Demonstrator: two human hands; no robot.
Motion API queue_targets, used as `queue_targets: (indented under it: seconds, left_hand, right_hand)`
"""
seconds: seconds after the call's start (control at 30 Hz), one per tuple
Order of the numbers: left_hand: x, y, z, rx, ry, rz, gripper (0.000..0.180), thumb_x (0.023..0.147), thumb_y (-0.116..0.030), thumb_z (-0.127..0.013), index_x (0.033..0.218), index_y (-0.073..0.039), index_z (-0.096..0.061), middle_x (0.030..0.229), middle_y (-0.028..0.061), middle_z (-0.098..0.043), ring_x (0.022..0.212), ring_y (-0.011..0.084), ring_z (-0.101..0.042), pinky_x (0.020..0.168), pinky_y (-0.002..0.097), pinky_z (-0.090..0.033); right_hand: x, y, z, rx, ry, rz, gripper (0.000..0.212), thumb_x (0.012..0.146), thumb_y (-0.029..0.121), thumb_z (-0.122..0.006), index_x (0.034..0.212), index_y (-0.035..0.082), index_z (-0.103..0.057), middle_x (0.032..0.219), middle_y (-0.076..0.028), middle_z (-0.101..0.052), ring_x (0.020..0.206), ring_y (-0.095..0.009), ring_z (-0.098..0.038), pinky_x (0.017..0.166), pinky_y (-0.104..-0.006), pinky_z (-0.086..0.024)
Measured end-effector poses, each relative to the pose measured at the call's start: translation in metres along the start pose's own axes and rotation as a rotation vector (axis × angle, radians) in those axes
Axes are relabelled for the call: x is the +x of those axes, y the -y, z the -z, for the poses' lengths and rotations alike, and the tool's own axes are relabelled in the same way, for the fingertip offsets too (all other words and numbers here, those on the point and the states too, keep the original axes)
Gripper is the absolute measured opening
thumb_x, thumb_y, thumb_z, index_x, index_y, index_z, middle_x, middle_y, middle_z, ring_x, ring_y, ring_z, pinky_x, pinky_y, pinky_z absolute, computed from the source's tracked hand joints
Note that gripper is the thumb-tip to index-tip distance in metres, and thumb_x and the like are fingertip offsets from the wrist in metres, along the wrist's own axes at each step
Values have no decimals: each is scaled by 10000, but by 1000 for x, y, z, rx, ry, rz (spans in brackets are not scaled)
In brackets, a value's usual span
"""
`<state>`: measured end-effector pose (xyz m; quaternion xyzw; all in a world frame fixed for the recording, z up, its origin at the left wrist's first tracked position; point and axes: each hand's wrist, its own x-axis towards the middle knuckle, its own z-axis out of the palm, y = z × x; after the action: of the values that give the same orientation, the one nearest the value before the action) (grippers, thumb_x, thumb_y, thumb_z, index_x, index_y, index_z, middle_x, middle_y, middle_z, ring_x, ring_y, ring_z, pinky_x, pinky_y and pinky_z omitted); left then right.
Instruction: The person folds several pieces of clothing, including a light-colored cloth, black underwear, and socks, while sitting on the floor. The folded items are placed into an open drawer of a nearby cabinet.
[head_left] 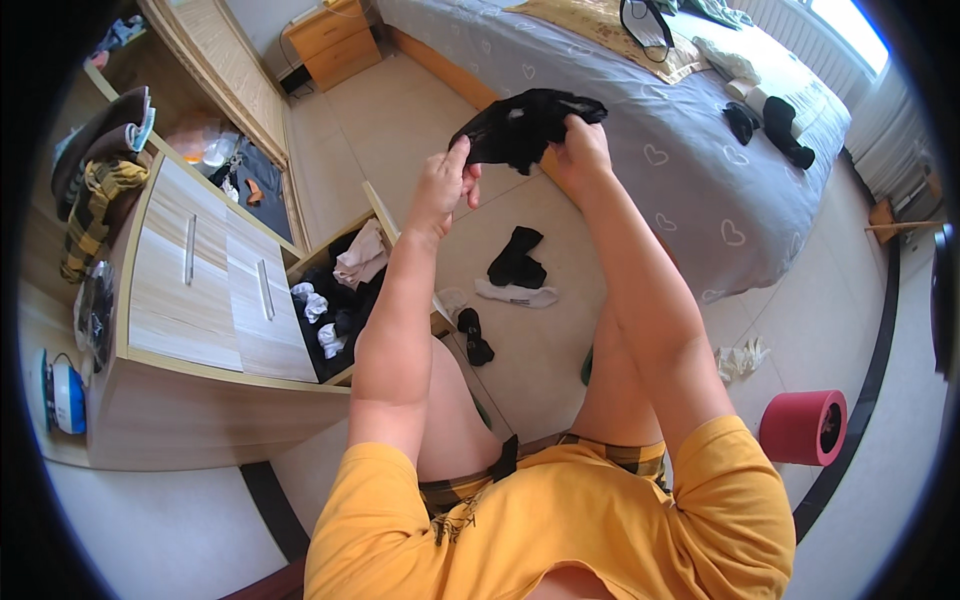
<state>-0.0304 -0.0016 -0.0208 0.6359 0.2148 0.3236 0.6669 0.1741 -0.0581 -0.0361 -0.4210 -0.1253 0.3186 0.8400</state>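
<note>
Currently, a black cloth (545,122) is held stretched above the floor (345,125), near the bed (690,190). Its left end is pinched by the half-curled left hand (441,190); its right end is gripped by the right hand (582,157). Below, socks (516,260) are scattered beside the drawer (382,211).

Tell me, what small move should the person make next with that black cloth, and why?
Probably fold the black cloth by bringing its ends together: the left hand and the right hand hold it spread in the air, and the open drawer to the left already contains bunched white items.
</note>
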Motion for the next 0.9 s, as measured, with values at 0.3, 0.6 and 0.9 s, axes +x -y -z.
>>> queue_targets:
  seconds: [0.3, 0.6, 0.9]
  left_hand:
    - [18, 18, 72, -248, -445, 281, 341, 885, -336, -541, 651, -88, -546, 472, -21, -429, 470, 160, -523, 489, 283, -454]
    - [6, 29, 88, 1274, -130, 211, 236, 746, -26, -469, 935, -34, -610, 959, 157, -658, 907, 312, -622, 761, 391, -488]
    - [9, 16, 84, 616, -189, 43, 279, 637, 109, -336, 720, -32, -562, 769, 118, -601, 640, 175, -504, 595, 277, -421]
  right_hand:
    - [49, -19, 57, -1241, -43, 202, 213, 792, 122, -608, 980, 39, -667, 825, -115, -677, 773, -234, -669, 646, -349, -533]
    - [28, 22, 69, -1448, 69, 61, 170, 684, 116, -703, 840, 78, -648, 823, -106, -662, 815, -231, -652, 703, -329, -518]
    - [12, 38, 53, -785, 383, -28, 85, 759, 12, -613, 789, 88, -637, 714, -14, -579, 610, -124, -560, 525, -260, -434]
